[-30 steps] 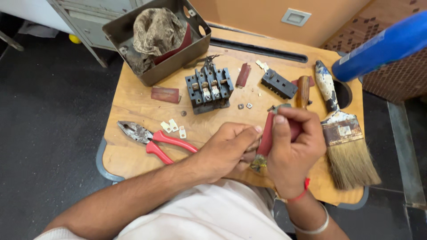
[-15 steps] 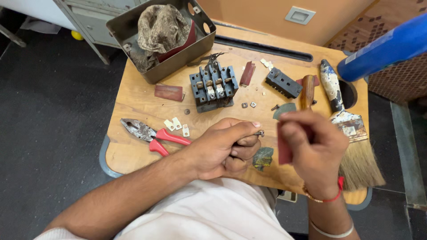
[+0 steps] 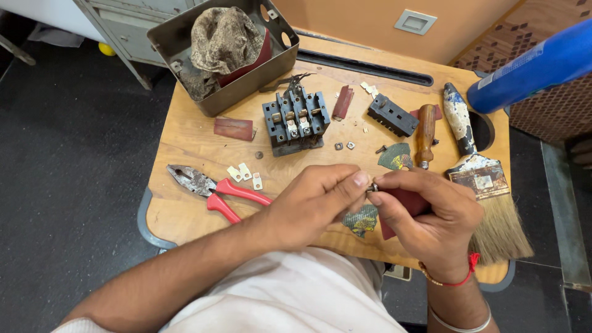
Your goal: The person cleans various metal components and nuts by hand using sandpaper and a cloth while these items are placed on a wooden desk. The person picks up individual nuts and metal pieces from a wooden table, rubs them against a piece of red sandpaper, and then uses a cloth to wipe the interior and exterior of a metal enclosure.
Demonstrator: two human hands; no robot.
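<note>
Two hands meet over the near edge of the wooden bench (image 3: 185, 216), fingertips pressed together on a tiny metal piece (image 3: 372, 187). The left hand (image 3: 314, 203) pinches it between thumb and forefinger; the right hand (image 3: 431, 216) pinches it from the other side while keeping a dark red strip (image 3: 404, 206) tucked in its palm. A second ago the right hand gripped a red-handled tool upright beside the left hand; half a second ago the hands had drawn apart, the red strip lifted in the right. Now they have closed again, so the work looks to have passed from using the tool to fingering the small part itself.

That piece is small, grey and shiny, hardly more than a glint between the fingertips; its exact shape cannot be told. It sits above a patch of worn green on the bench (image 3: 362, 221), just off the surface.

Around them lie red-handled pliers (image 3: 213, 188) to the left, three little white tabs (image 3: 245, 175) near the pliers, a black switch block (image 3: 296, 120) further back, a wide paintbrush (image 3: 484, 185) to the right, a wooden-handled screwdriver (image 3: 425, 132) and a metal box (image 3: 228, 52) holding a rag.
</note>
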